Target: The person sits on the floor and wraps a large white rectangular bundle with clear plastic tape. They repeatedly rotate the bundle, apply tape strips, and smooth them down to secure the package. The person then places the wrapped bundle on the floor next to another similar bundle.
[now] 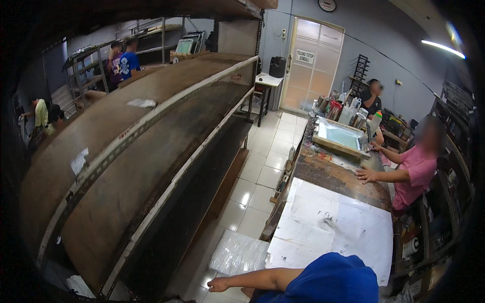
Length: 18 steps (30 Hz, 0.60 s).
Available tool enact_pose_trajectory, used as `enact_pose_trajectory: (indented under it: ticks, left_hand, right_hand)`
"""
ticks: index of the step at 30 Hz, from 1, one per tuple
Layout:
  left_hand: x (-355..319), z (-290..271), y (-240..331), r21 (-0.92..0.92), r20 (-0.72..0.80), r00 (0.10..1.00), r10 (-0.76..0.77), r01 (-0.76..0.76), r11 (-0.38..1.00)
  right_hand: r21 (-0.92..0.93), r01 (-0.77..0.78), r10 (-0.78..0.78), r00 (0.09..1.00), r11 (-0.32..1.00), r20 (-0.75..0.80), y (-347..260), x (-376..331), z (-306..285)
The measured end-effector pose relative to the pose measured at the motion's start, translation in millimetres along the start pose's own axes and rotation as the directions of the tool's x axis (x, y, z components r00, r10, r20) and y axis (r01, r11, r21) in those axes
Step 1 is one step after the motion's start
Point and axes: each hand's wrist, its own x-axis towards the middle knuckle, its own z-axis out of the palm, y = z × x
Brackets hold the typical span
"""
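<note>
My left arm, in a blue sleeve (331,278), reaches out to the left along the lower edge. At its end my left hand (219,284) is low over the tiled floor, its fingers closed. A thin pale sliver shows at the fingers, too small to name. Close by lies a clear plastic-wrapped flat bundle (238,252), beside the worktable. A large white sheet (328,222) with dark smudges covers the near part of the worktable (323,169). My right hand is out of view.
Long wooden shelves (166,136) on a metal frame fill the left. On the table stand a framed printing screen (341,135) and several bottles and cans (348,113). A person in pink (417,174) rests a hand there; another sits behind. A door (310,65) is at the back.
</note>
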Motion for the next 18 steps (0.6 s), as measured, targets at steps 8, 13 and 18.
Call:
enact_pose_trajectory:
  ticks: [8, 13, 18]
  left_hand:
    - [-20.5, 22.9, 60.4, 0.159, 0.072, 0.997, -0.006, -0.006, 0.987]
    - [-18.4, -25.4, 34.2, 0.169, 0.09, 0.989, -0.12, 0.104, 0.98]
    - [25.5, -93.3, 27.8, 0.468, 0.182, 0.969, 0.165, -0.233, 0.853]
  right_hand:
    - [0.184, 0.019, 0.038, 0.952, 0.983, -0.305, 16.3, -78.2, -99.5]
    - [0.28, 0.05, 0.076, 0.903, 0.959, -0.423, 32.0, -94.1, -101.9]
    - [0.305, -0.064, 0.236, 0.788, 0.95, -0.569, 47.7, -110.1, -113.3]
